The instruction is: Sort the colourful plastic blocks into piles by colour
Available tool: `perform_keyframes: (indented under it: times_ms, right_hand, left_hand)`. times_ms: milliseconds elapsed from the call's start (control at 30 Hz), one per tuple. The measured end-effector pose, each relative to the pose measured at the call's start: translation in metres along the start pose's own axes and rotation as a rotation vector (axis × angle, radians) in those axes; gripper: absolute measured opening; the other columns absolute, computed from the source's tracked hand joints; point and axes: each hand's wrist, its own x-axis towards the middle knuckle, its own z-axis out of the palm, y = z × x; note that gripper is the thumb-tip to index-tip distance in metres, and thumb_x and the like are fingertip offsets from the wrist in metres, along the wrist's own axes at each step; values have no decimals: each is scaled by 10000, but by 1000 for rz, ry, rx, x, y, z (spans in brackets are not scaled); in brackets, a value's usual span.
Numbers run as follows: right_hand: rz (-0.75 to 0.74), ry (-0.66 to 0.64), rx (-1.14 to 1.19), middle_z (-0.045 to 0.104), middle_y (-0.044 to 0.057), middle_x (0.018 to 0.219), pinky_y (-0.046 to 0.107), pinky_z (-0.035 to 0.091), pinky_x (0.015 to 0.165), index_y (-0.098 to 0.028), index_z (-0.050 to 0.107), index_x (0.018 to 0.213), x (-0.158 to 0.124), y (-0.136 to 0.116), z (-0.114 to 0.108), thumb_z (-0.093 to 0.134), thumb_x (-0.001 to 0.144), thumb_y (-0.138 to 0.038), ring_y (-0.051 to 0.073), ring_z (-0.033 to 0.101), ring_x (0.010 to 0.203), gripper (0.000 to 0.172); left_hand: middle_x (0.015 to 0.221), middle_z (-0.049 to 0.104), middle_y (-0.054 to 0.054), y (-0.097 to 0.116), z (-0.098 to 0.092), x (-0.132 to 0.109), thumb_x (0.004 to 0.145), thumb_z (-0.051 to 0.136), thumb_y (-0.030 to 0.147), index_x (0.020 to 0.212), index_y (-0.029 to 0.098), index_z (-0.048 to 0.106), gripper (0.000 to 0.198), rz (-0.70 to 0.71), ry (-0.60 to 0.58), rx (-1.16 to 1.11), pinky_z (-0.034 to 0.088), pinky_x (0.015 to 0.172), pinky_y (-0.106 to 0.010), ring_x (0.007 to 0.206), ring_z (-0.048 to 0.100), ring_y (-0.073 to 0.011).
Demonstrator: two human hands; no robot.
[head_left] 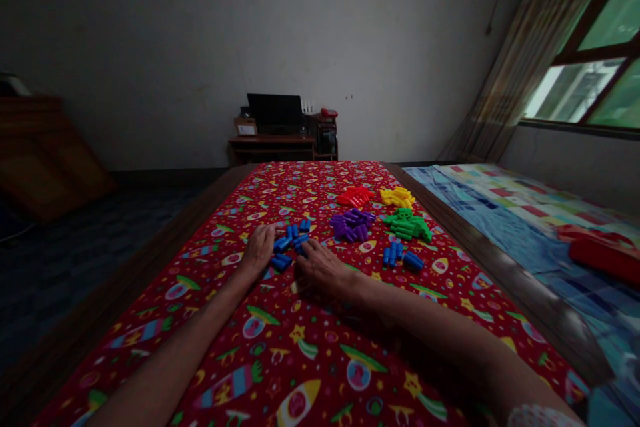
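Note:
A loose group of short blue plastic tubes (283, 261) lies between my two hands on the red patterned cloth. My left hand (259, 247) rests at the left edge of this group, its fingers stretched forward and lying along the cloth beside the tubes. From the right, my right hand (325, 270) reaches in with its fingers bent. Its fingertips close on a blue tube (301, 240) at the group's right side; the grip itself is partly hidden. More blue tubes (393, 254) form a small separate cluster to the right of my right hand.
Beyond my right hand lie piles of purple pieces (353, 223), green pieces (407, 223), red pieces (355, 196) and yellow pieces (397, 197). The cloth (240, 360) covers a table with a dark wooden edge (500, 280). A bed (530, 213) adjoins on the right; a monitor (275, 112) stands behind.

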Motion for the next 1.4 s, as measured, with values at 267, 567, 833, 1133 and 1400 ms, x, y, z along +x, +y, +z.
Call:
perform_keyframes:
  times_ms: [267,567,833,1133,1400]
  right_hand:
    - [141,60,23,552,152,1193,383,459,895,-166,556,1132,-74,38,-24,485,899,-132,241,470,1103,247]
    - [214,53,-26,638,67,832,291,372,754,-162,600,805,-95,67,-36,500,881,-149,157,513,751,126]
    - [47,30,90,605,109,1019,263,428,699,-153,564,1080,14,20,-19,481,926,-186,169,547,842,178]
    - [70,96,104,581,138,1148,372,455,926,-169,541,1190,-40,41,-21,508,933,-278,224,540,1056,281]
    - [317,72,-43,646,125,1081,362,505,846,-198,637,1096,-131,98,-69,521,912,-275,227,622,959,231]
  left_hand:
    - [968,655,-114,4,-1,0,893,238,416,964,155,639,484,-9,-8,17,522,874,-388,954,628,-244]
    - [982,659,-104,9,-1,-2,905,248,391,965,155,638,459,-4,1,-12,526,846,-374,930,639,-234]
    - [978,660,-79,2,-2,-3,902,289,334,961,205,637,376,43,22,72,515,864,-362,987,605,-234]
    - [1011,640,-107,6,-3,-1,903,244,383,969,172,620,436,3,-11,92,478,936,-390,982,598,-231]
    - [1024,657,-92,8,0,-1,829,396,394,968,191,618,332,131,-48,139,458,971,-410,1031,585,-249]
